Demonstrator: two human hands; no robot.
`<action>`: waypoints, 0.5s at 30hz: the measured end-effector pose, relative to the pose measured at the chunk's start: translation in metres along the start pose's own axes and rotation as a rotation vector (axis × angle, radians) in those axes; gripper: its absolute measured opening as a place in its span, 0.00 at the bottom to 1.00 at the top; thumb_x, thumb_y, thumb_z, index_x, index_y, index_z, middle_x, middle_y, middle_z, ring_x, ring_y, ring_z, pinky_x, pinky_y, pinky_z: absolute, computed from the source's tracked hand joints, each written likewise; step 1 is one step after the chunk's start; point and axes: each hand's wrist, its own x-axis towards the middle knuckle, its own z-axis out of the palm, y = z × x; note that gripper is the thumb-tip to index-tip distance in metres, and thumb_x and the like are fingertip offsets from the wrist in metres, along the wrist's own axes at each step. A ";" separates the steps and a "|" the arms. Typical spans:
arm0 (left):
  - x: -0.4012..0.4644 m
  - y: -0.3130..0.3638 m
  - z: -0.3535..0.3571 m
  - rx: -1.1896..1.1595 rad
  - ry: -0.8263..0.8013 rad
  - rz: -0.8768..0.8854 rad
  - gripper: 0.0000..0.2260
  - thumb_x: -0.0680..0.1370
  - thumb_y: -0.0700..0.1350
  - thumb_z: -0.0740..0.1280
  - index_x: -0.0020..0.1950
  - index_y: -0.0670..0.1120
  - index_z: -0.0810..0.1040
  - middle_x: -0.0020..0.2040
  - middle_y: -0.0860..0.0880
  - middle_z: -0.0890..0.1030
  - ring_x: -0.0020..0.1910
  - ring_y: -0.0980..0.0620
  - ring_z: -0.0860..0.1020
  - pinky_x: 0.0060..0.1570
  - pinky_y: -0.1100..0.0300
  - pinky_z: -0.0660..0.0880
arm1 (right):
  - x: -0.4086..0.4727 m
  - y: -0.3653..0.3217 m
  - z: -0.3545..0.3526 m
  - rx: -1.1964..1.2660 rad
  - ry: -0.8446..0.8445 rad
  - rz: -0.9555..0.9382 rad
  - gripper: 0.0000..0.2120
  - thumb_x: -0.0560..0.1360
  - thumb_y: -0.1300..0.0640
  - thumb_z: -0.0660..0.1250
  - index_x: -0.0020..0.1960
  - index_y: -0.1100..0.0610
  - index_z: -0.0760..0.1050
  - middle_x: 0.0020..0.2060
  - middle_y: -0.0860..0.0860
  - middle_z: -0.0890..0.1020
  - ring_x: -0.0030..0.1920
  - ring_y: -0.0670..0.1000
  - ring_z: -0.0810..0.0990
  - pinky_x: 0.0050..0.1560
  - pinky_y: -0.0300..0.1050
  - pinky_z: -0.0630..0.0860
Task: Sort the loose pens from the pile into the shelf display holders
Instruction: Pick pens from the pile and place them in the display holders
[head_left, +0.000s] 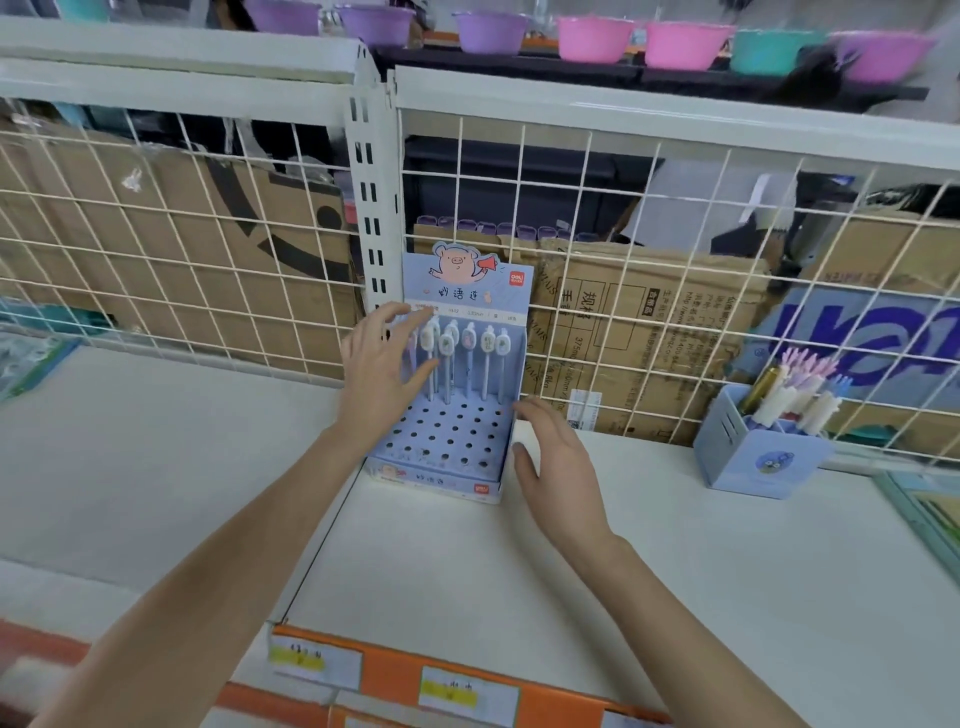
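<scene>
- My left hand (387, 371) is raised at the left side of the blue display holder (447, 441), palm toward it, fingers straight and spread apart, gripping nothing.
- Its fingertips (415, 314) reach up across the holder's printed back card, overlapping the leftmost pens; I cannot tell whether they actually touch.
- My left forearm runs up from the lower left corner at a steep diagonal, wrist just beside the holder's left wall.
- My right hand (558, 465) sits lower, just beside the holder's right wall, palm turned left, fingers relaxed and slightly parted, empty.
- My right forearm comes in from the bottom right edge.
- The holder stands on the white shelf (727, 571), backed against the wire grid (623, 249).
- A row of pens (467, 358) with oval toppers stands upright in the rear holes; the front holes show open.
- Well to the right, a blue pen cup (758, 457) holds a bunch of pastel pens, leaning against the grid.
</scene>
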 end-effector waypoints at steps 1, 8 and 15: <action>-0.007 0.003 -0.004 -0.015 0.017 -0.016 0.20 0.75 0.52 0.64 0.65 0.49 0.71 0.61 0.44 0.72 0.61 0.48 0.68 0.57 0.52 0.62 | -0.003 -0.003 -0.003 -0.010 0.007 0.000 0.20 0.77 0.63 0.61 0.69 0.57 0.68 0.70 0.51 0.68 0.70 0.50 0.66 0.69 0.38 0.59; -0.075 0.024 -0.028 -0.023 -0.039 0.014 0.13 0.78 0.48 0.59 0.60 0.47 0.74 0.58 0.46 0.77 0.58 0.50 0.71 0.58 0.57 0.63 | -0.042 -0.025 -0.002 -0.194 -0.003 -0.007 0.23 0.72 0.69 0.66 0.66 0.64 0.70 0.68 0.63 0.69 0.68 0.64 0.68 0.67 0.53 0.63; -0.162 0.043 -0.075 0.280 -0.394 -0.095 0.22 0.74 0.55 0.55 0.60 0.45 0.78 0.59 0.42 0.79 0.59 0.40 0.77 0.57 0.37 0.70 | -0.101 -0.063 0.016 -0.377 -0.164 0.109 0.26 0.77 0.60 0.59 0.74 0.57 0.57 0.75 0.59 0.56 0.73 0.62 0.57 0.70 0.55 0.57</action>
